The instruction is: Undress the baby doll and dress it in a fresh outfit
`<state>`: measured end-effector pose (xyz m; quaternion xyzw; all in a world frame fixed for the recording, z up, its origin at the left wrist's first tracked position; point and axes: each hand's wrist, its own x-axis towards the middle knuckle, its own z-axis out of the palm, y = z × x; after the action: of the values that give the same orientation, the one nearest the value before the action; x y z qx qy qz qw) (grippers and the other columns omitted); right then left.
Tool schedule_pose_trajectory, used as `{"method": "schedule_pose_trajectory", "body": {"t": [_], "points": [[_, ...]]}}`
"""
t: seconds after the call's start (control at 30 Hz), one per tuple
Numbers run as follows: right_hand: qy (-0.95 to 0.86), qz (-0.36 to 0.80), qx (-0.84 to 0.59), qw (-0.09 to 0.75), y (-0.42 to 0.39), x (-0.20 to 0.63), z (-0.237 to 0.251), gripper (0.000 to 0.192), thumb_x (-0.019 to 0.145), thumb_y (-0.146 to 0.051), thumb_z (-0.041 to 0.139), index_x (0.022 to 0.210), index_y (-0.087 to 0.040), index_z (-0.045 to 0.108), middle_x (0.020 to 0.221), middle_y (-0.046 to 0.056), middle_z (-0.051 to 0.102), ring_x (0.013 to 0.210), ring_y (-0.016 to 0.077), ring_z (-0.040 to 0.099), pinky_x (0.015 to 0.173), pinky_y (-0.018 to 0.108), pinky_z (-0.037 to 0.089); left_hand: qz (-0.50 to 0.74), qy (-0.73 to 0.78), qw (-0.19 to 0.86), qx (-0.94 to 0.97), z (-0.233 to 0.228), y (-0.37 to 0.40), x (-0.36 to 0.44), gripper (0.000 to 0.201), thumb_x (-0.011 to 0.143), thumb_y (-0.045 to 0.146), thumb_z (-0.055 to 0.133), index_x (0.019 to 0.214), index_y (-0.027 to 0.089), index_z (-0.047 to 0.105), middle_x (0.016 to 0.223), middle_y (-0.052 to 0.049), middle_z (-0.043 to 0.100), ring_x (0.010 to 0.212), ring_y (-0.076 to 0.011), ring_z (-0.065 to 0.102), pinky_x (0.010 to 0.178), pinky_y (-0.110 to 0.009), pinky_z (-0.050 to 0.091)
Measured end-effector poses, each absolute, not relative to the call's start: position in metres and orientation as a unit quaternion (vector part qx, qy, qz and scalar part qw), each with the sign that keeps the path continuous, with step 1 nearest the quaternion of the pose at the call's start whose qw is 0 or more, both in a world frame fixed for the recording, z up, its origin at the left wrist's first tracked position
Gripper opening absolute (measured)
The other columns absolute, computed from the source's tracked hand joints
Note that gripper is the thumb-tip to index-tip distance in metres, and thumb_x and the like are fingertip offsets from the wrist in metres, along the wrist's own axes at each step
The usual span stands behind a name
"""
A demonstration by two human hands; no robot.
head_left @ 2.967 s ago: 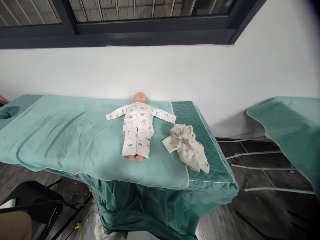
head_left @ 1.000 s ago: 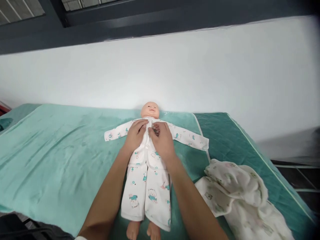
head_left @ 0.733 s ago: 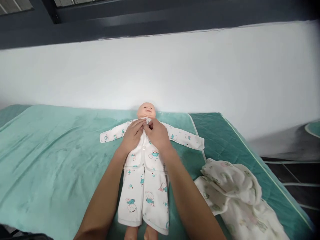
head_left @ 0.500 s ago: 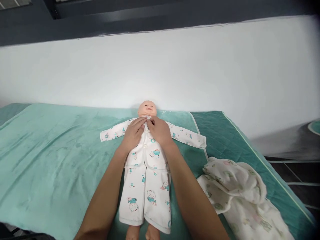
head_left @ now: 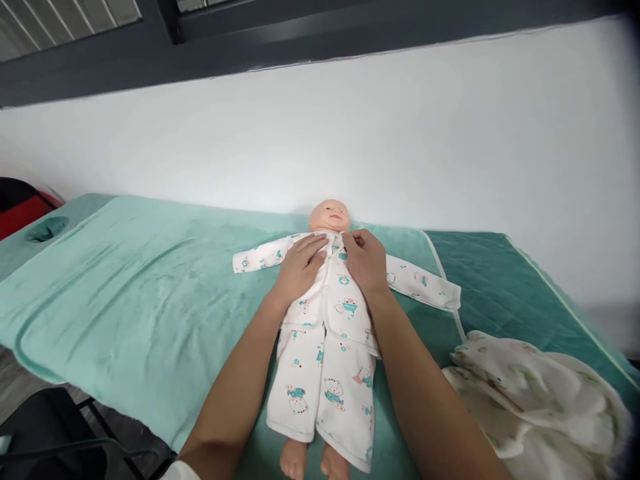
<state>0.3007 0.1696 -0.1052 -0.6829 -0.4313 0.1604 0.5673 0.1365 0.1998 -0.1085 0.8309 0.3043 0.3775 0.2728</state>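
A baby doll (head_left: 330, 215) lies on its back on a light green towel (head_left: 125, 293), head toward the white wall. It wears a white printed top (head_left: 335, 300) with buttons and matching trousers (head_left: 325, 393), sleeves spread wide, bare feet toward me. My left hand (head_left: 300, 265) rests on the doll's chest left of the button line, fingers together on the cloth. My right hand (head_left: 365, 261) sits on the other side of the chest, fingertips pinching the top's front edge near the collar.
A crumpled cream printed garment (head_left: 540, 400) lies at the right on the darker green quilted cover (head_left: 505, 287). A black chair (head_left: 45, 433) stands at the lower left. Something red and black (head_left: 20, 203) shows at the far left. A dark window frame runs above the wall.
Three seconds ago no hands were in view. Since then both came onto the doll's chest near the collar and stay there; my view has shifted left, so the doll sits further right.
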Motion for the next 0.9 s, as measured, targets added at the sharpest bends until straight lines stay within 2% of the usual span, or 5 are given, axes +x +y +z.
{"method": "schedule_pose_trajectory", "body": {"t": [0.37,0.6,0.77,0.83,0.9], "points": [[-0.479,0.102,-0.702,0.518,0.105,0.260,-0.101,0.026,0.087,-0.046,0.061,0.097,-0.021,0.058,0.086,0.001,0.064,0.071,0.0166,0.056,0.074,0.032,0.043,0.382,0.298,0.272,0.832,-0.110,0.189,0.125,0.036,0.104,0.033,0.043,0.129,0.028,0.068,0.149,-0.004,0.057,0.143,-0.0201,0.047,0.124,-0.046,0.035],[-0.542,0.073,-0.736,0.399,0.105,0.255,-0.095,0.026,0.091,-0.047,0.058,0.089,-0.021,0.055,0.094,0.005,0.064,0.086,0.0216,0.060,0.070,0.032,0.036,0.371,0.289,0.274,0.839,-0.113,0.184,0.119,0.037,0.102,0.024,0.044,0.129,0.030,0.068,0.153,-0.002,0.053,0.146,-0.0201,0.042,0.125,-0.046,0.032],[-0.541,0.067,-0.735,0.403,0.106,0.257,-0.094,0.017,0.092,-0.036,0.054,0.083,-0.022,0.054,0.085,0.002,0.063,0.078,0.0192,0.057,0.070,0.032,0.034,0.391,0.298,0.300,0.817,-0.108,0.180,0.123,0.033,0.103,0.032,0.045,0.123,0.028,0.071,0.148,-0.004,0.058,0.143,-0.0214,0.046,0.125,-0.046,0.034],[-0.528,0.092,-0.729,0.427,0.107,0.259,-0.095,0.017,0.092,-0.036,0.054,0.082,-0.022,0.056,0.082,0.001,0.064,0.075,0.0181,0.057,0.070,0.031,0.035,0.435,0.294,0.321,0.788,-0.088,0.169,0.119,0.035,0.103,0.041,0.046,0.128,0.029,0.066,0.145,-0.005,0.060,0.141,-0.0226,0.051,0.122,-0.046,0.040],[-0.514,0.115,-0.723,0.447,0.107,0.261,-0.095,0.018,0.091,-0.038,0.056,0.082,-0.022,0.057,0.081,0.000,0.064,0.074,0.0177,0.057,0.071,0.032,0.037,0.490,0.266,0.329,0.762,-0.056,0.151,0.106,0.044,0.102,0.053,0.042,0.143,0.037,0.050,0.151,-0.002,0.054,0.142,-0.0235,0.050,0.117,-0.047,0.047]]}}
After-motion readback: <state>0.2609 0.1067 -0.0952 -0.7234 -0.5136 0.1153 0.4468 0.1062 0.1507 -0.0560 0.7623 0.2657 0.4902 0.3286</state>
